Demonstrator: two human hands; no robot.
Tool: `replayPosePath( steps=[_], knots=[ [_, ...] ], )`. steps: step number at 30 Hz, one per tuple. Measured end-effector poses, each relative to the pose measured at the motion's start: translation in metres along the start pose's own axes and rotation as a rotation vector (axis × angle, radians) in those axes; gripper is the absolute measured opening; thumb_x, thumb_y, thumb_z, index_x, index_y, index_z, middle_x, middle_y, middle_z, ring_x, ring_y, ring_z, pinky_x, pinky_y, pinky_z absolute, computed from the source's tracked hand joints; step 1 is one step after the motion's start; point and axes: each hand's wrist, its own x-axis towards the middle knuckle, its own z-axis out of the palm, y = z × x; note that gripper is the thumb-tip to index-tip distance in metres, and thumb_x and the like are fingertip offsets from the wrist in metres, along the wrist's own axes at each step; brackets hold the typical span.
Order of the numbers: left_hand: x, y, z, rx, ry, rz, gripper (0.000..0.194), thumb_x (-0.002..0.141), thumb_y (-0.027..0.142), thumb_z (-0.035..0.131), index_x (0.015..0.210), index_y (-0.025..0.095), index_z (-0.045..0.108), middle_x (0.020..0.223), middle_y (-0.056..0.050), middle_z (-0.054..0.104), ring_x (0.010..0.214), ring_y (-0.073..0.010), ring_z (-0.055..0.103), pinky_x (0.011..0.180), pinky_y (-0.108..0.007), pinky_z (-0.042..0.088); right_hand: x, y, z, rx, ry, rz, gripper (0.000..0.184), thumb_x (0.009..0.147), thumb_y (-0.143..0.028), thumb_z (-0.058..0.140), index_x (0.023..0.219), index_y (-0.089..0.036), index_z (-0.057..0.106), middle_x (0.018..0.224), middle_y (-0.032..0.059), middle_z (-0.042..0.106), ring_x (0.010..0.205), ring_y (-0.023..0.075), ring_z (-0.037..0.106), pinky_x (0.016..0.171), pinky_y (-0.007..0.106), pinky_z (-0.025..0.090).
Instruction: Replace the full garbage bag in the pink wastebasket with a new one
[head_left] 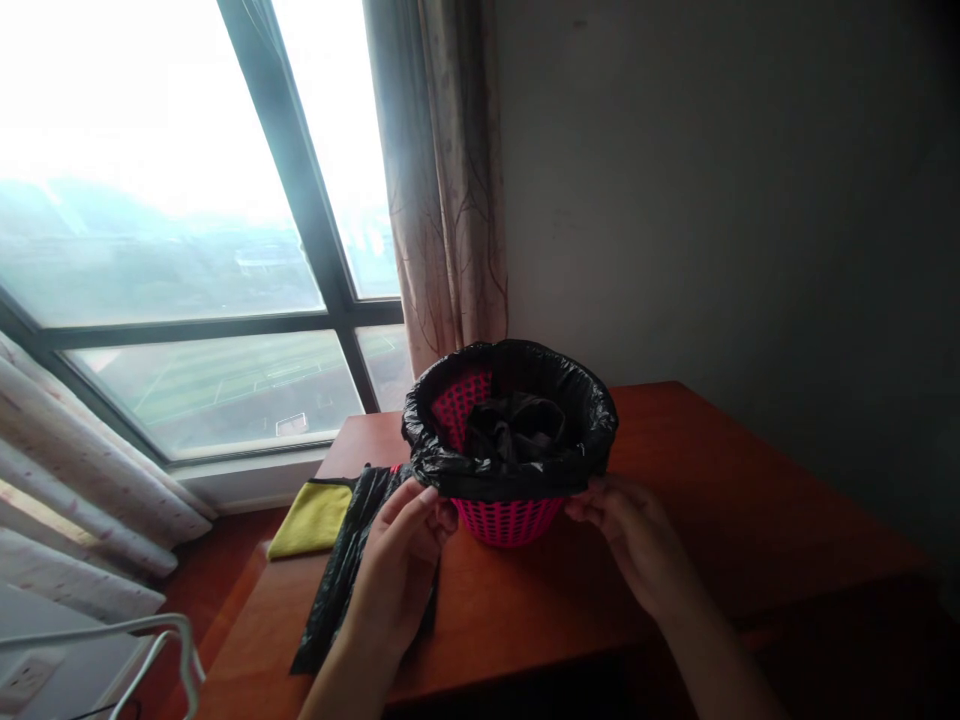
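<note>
A small pink perforated basket stands on a reddish wooden table. A black plastic bag lines it, folded over the rim, with loose bag bunched inside. My left hand pinches the bag's lower edge at the basket's left side. My right hand pinches the same edge at the right side. Both hands have their fingers closed on the plastic.
Another flat black bag lies on the table under my left hand, next to a yellow cloth. A window and curtains stand behind. A white metal frame is at bottom left. A grey wall rises to the right.
</note>
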Motion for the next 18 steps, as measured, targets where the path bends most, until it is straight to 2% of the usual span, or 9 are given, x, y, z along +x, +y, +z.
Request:
replayPosePath(
  steps=[4, 8, 14, 18],
  knots=[
    [-0.003, 0.011, 0.010, 0.000, -0.029, 0.080, 0.017, 0.085, 0.023, 0.069, 0.071, 0.016, 0.062, 0.067, 0.001, 0.055, 0.065, -0.0100, 0.051, 0.064, -0.021, 0.047, -0.004, -0.013, 0.008, 0.054, -0.002, -0.033, 0.022, 0.084, -0.041, 0.072, 0.079, -0.020, 0.078, 0.078, 0.0043, 0.072, 0.071, 0.0140, 0.062, 0.070, 0.026, 0.052],
    [0.002, 0.020, 0.019, 0.037, -0.025, 0.105, 0.017, 0.085, 0.023, 0.071, 0.071, 0.016, 0.063, 0.065, 0.001, 0.054, 0.063, -0.0095, 0.050, 0.061, -0.020, 0.046, -0.001, -0.021, 0.014, 0.095, 0.014, -0.070, 0.019, 0.085, -0.038, 0.072, 0.082, -0.021, 0.078, 0.081, 0.0043, 0.073, 0.071, 0.0126, 0.062, 0.069, 0.024, 0.051],
    [0.000, 0.020, 0.014, 0.084, -0.035, 0.089, 0.013, 0.086, 0.024, 0.069, 0.075, 0.017, 0.067, 0.065, 0.001, 0.055, 0.064, -0.0108, 0.051, 0.063, -0.022, 0.046, -0.001, -0.019, 0.010, 0.081, -0.030, -0.051, 0.025, 0.085, -0.043, 0.070, 0.081, -0.020, 0.078, 0.079, 0.0052, 0.072, 0.072, 0.0138, 0.063, 0.069, 0.025, 0.052],
    [-0.004, 0.019, 0.011, 0.105, -0.040, 0.060, 0.020, 0.084, 0.031, 0.066, 0.073, 0.015, 0.068, 0.065, -0.002, 0.055, 0.065, -0.0131, 0.051, 0.062, -0.024, 0.046, -0.003, -0.011, 0.002, 0.071, -0.066, -0.071, 0.026, 0.083, -0.044, 0.071, 0.079, -0.019, 0.078, 0.077, 0.0053, 0.072, 0.071, 0.0152, 0.063, 0.068, 0.027, 0.052]
  ],
)
